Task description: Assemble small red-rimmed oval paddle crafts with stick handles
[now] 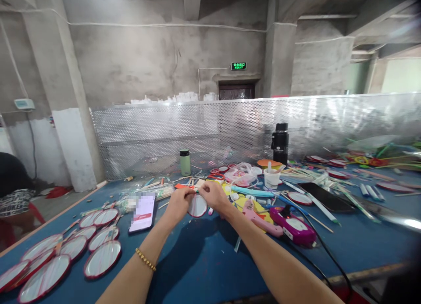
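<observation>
On your left, red-rimmed discs (102,258) lie loosely grouped on the blue table (184,269), with a phone (143,212) nearer your arm. Ahead, your left hand (180,203) seems to pinch a small round disc (198,206) at its upper left edge; it hangs just below and between both sets of fingertips, showing no clear long axis. Your right hand (214,196) curls in at its upper right, about equally near, its grip impossible to tell. Farther right lies a pink glue gun (261,220).

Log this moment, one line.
left hand: at upper edge of white disc | right hand: same edge | nearby: phone, pink glue gun
</observation>
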`<act>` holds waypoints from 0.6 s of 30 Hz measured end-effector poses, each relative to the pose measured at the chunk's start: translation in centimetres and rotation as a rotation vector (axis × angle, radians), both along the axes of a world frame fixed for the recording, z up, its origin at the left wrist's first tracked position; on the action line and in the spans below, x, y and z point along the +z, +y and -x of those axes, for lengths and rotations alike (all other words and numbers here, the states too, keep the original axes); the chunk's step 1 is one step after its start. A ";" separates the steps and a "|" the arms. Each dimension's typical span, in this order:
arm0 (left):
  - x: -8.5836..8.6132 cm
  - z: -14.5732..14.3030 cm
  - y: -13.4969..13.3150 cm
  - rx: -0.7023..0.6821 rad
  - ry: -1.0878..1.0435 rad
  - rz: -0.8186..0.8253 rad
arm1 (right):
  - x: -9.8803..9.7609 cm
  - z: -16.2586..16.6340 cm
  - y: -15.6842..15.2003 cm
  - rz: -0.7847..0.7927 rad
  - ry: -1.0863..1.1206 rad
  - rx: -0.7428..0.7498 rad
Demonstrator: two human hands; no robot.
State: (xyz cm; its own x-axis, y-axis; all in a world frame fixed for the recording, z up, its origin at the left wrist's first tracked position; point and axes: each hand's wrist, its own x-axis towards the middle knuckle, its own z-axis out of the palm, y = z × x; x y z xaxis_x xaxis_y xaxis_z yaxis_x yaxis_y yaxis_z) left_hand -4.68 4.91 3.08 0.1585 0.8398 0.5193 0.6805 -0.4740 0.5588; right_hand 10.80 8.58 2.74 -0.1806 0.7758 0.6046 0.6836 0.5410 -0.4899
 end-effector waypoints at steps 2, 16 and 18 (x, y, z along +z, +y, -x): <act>0.2 0.0 -0.1 0.000 -0.017 -0.012 | 0.3 -0.5 0.1 -0.016 0.023 -0.002; -0.2 0.1 0.0 0.045 -0.052 -0.028 | 0.2 -0.3 -0.7 -0.085 0.052 0.240; -0.4 0.2 0.2 0.037 -0.055 -0.032 | 0.2 -0.2 -0.9 -0.082 0.023 0.267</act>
State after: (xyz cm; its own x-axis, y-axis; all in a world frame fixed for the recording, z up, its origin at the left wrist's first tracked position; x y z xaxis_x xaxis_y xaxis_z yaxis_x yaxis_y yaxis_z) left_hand -4.84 5.08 2.65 0.0980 0.8275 0.5529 0.6667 -0.4671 0.5808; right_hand 11.01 7.69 2.91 -0.3581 0.6509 0.6695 0.5006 0.7391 -0.4508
